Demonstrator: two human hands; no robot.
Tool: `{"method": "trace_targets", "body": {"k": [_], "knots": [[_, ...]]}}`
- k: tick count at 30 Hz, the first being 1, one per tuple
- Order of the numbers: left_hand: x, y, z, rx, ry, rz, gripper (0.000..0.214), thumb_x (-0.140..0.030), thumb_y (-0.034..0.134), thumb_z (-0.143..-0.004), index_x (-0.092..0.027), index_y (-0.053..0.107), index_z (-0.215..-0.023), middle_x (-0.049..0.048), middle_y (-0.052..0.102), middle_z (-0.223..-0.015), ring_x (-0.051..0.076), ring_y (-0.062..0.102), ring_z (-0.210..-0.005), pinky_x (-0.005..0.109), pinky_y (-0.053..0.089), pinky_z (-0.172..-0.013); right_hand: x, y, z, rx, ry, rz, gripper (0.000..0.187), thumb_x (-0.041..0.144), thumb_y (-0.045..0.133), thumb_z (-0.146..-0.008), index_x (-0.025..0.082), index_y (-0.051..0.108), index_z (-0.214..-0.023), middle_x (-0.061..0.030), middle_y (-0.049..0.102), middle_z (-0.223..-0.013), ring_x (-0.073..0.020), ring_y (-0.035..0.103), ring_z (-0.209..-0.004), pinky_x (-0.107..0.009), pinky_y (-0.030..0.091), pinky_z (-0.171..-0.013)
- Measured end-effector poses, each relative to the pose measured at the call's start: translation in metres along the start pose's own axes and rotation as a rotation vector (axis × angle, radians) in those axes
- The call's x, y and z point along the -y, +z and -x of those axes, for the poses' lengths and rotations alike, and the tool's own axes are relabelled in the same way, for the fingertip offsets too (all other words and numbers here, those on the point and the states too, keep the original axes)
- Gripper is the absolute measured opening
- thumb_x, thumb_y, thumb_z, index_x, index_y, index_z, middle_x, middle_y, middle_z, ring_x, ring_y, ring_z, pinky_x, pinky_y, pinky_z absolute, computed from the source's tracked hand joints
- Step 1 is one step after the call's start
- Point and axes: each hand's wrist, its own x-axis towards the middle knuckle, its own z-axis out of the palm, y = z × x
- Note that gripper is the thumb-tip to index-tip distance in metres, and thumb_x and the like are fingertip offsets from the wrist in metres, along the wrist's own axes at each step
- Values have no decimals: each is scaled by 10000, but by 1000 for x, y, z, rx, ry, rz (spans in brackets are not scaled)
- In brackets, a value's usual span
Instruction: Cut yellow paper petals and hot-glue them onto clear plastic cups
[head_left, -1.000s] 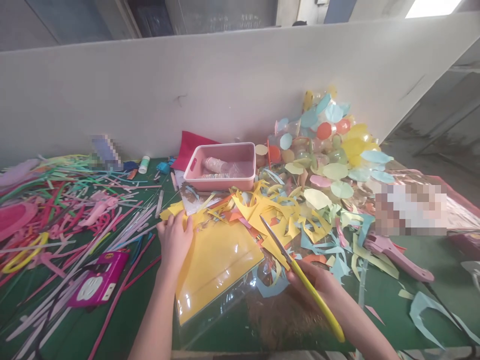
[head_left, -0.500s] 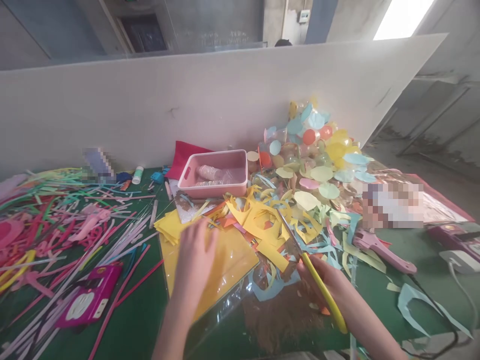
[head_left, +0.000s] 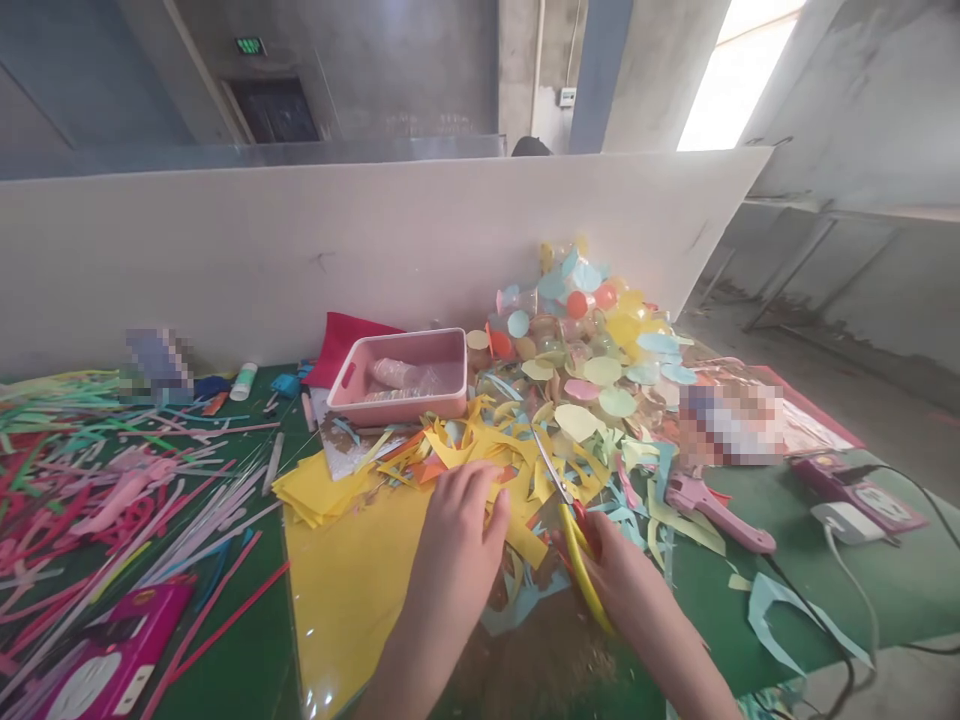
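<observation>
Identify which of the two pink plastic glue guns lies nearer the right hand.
The pink plastic glue gun right of the right hand, beside pale paper scraps; the other glue gun lies far left, among thin coloured strips.

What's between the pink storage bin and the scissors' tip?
In the head view, mostly yellow paper scraps lie between the pink storage bin and the tip of the scissors.

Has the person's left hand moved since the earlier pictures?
Yes, rightward: against the pink basket, the left hand has shifted from near its left end to in front of its right end.
</observation>
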Motion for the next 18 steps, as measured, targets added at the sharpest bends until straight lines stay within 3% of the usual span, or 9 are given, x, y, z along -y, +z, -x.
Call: {"method": "trace_targets", "body": {"k": [3,7,13,18], "knots": [[9,1,3,-69,-15,-46,185,-294,490,-925,-244,638,-1023,82,689,-1057,275,613,-1071,445,485,-936,-4,11,-6,-70,-134,15,343,473,605,-822,216,499,-1021,-128,664,-1012,-292,671,-906,-358,505,-719],[29,1,9,-95,-64,-120,206,-306,463,-930,-230,625,-1033,87,686,-1072,269,620,-1069,430,522,-890,-7,23,-9,-141,-210,71,525,410,632,-788,163,469,-1220,-186,589,-1209,-348,565,-1186,-440,456,-951],[50,0,18,-112,-103,-133,215,-331,470,-928,-230,635,-1024,86,680,-1081,259,613,-1072,435,521,-912,-6,33,-12,-151,-190,271,469,475,589,-835,191,521,-1202,-148,623,-1168,-348,600,-1137,-446,471,-926],[54,-13,18,-85,-101,-111,213,-330,474,-926,-246,646,-1022,74,680,-1086,245,610,-1084,422,514,-937,-11,43,-14,-224,-234,444,376,375,574,-870,146,571,-1169,-166,650,-1124,-357,607,-1100,-450,466,-904]]}}
